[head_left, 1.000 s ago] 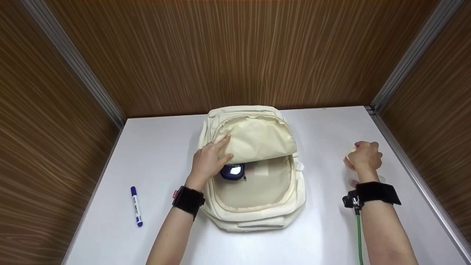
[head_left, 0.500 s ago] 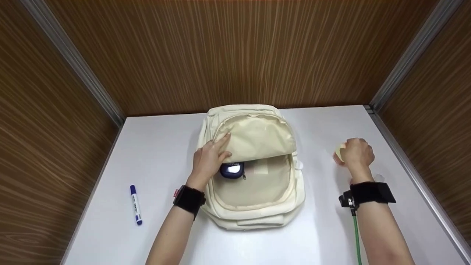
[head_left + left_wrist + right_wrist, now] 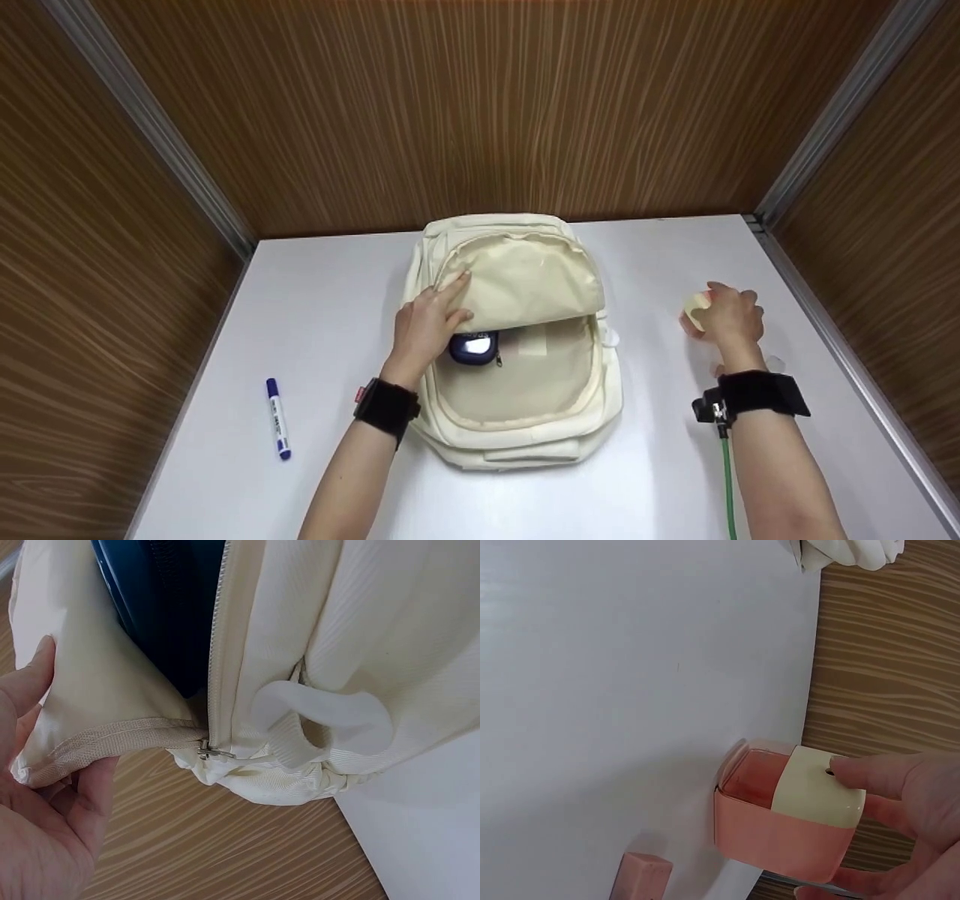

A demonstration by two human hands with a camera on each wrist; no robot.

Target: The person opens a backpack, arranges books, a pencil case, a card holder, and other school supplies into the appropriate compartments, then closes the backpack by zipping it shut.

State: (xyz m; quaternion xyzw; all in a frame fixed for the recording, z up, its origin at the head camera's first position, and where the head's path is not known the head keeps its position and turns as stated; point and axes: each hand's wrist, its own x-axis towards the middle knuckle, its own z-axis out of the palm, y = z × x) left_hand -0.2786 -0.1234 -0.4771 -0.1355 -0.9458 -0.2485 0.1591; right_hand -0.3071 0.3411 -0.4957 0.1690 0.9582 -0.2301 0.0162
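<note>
A cream backpack lies with its front compartment unzipped. My left hand pinches the left edge of its flap and holds it raised. The left wrist view shows the thumb on one face of the cloth and fingers behind it. Inside the opening sits a dark blue zipped case, partly hidden by the flap. To the right, my right hand grips a small pink box with a cream top and clear pink window. Its thumb lies by a small hole in the top, fingers on the far side.
A white marker with blue ends lies left of the backpack on the white table. Near my right wrist is a pink block, and a small clear piece shows beside the wristband. Wood-grain panels enclose the table.
My right hand and the pink box have shifted slightly left over the past second, mostly in the first half. The left hand and the flap have stayed in place.
</note>
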